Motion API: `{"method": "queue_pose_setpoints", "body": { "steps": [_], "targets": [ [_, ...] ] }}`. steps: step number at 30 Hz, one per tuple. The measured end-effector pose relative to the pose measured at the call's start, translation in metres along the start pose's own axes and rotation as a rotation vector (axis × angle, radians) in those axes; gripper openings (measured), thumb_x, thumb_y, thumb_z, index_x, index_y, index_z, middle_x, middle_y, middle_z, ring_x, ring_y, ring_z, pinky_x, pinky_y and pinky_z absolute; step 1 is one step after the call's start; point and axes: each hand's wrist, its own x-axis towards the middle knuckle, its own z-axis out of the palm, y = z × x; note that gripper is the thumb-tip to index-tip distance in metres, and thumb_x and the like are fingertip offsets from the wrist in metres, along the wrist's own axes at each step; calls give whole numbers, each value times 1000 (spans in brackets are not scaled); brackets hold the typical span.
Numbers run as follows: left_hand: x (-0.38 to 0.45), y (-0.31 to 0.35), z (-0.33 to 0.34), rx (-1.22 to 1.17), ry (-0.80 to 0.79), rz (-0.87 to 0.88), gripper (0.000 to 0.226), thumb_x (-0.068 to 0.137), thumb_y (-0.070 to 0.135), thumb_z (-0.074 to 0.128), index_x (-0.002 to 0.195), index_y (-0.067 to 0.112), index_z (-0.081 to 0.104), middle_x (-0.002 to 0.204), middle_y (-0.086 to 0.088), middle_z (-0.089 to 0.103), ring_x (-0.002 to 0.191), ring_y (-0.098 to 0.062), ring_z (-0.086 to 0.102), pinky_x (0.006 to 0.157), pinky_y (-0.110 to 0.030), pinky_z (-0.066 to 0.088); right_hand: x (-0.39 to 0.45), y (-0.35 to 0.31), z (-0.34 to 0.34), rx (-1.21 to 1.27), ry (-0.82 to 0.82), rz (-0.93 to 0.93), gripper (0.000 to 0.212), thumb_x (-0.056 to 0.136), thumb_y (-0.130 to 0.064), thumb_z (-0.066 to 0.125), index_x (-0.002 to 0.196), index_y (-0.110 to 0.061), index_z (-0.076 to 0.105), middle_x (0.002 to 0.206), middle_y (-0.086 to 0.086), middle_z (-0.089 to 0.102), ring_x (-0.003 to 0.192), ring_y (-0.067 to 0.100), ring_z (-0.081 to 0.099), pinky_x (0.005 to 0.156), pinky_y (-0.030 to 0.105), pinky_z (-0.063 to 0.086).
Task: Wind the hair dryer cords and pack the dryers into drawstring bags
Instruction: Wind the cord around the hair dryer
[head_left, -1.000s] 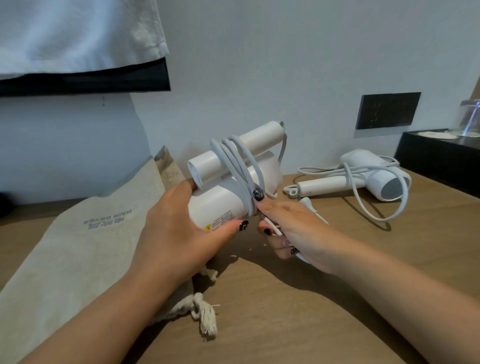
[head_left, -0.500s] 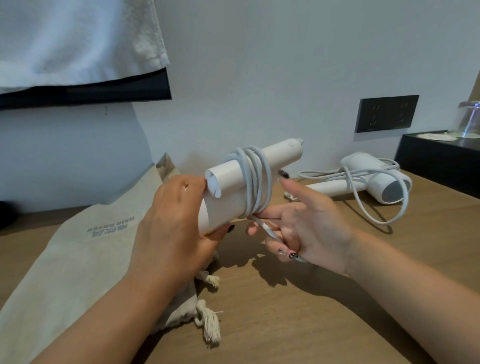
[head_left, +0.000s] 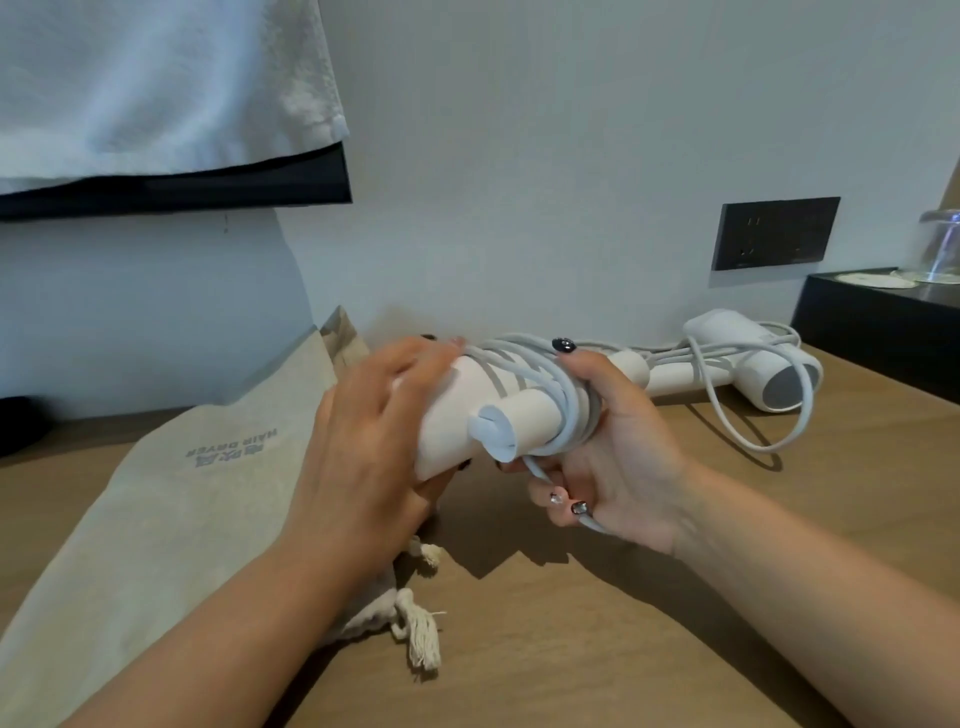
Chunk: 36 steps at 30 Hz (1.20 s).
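At frame centre, above the wooden worktop (head_left: 597, 649), both hands hold a white hair dryer (head_left: 447, 415). The left hand (head_left: 374, 441) curls round its body from the 9 o'clock side, fingers over the top. The right hand (head_left: 618, 467), at 3 o'clock of the dryer, grips the handle and the white cord (head_left: 550, 384) coiled round it; the lower fingers pinch the loose cord end against the palm. A beige drawstring bag (head_left: 171, 499) printed HAIR DRYER lies flat on the worktop at 8 o'clock of the dryer, partly under the left forearm, its tasselled string (head_left: 421, 639) at 6 o'clock. A second hair dryer (head_left: 753, 364) lies on the worktop at 2 o'clock, against the wall, its cord in loose loops over it. A dark wall socket (head_left: 774, 234) sits above it. A white towel (head_left: 156, 83) hangs at 11 o'clock.
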Motion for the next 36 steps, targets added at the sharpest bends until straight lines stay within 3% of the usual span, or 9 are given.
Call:
{"method": "queue_pose_setpoints", "body": {
  "steps": [4,7,11,13,16,19,22,27,36],
  "targets": [
    [1,7,1,-419,-93,-583,97,58,48,87,140,33,36,135,8,46,119,-3,47,94,-27,49,-4,-2,0,-54,43,-235,46,82,-50,52,108,-13,62,90,16,53,54,18,40,47,26,30],
    [-1,8,-2,-771,-225,-695,79,57,37,89,125,40,49,109,12,66,95,-7,66,67,-17,54,-8,-3,0,-99,74,-312,43,71,-48,63,99,-16,62,87,14,54,61,17,44,49,25,36],
    [0,1,-13,-1410,-395,-801,74,42,42,93,110,25,70,103,-10,71,92,-25,70,75,-36,60,-6,-3,-1,-207,30,-372,90,28,-68,85,99,-17,62,89,15,59,86,30,55,70,31,51],
    [2,-2,-18,-1532,-477,-813,79,43,50,92,110,14,70,98,-16,70,85,-27,70,69,-36,61,-7,-11,8,-297,-58,-341,101,4,-74,79,82,-12,58,74,19,56,80,24,61,69,15,50],
    [3,1,-21,-1390,-468,-786,81,43,49,91,108,6,67,88,-15,69,76,-24,69,60,-30,58,-11,-15,13,-496,-210,-326,101,4,-82,73,64,-3,56,67,13,46,70,-5,64,67,6,48],
    [5,8,-21,-1197,-360,-739,53,50,46,81,94,19,73,83,-10,68,71,-20,67,57,-27,53,-11,-13,1,-622,-52,-276,129,-8,-82,68,103,-15,67,78,3,56,102,18,63,84,29,54],
    [7,10,-22,-983,-245,-659,49,47,50,77,91,30,72,83,7,69,77,-10,68,60,-18,52,-8,-14,-9,-524,56,-385,78,22,-59,87,85,-18,66,72,-6,69,74,6,68,64,20,55],
    [9,12,-23,-676,-63,-556,57,44,56,77,98,47,61,94,28,63,88,5,62,59,-10,49,-2,-13,-8,-771,238,-455,32,65,-53,70,78,-24,63,55,-18,62,54,-5,57,50,9,43],
    [5,13,-21,-365,43,-359,67,53,63,75,113,57,47,107,35,56,101,14,53,67,-11,52,7,-9,-11,-739,327,-396,39,57,-56,69,85,-28,69,60,-18,66,57,-5,55,61,16,44]
  ]
}}
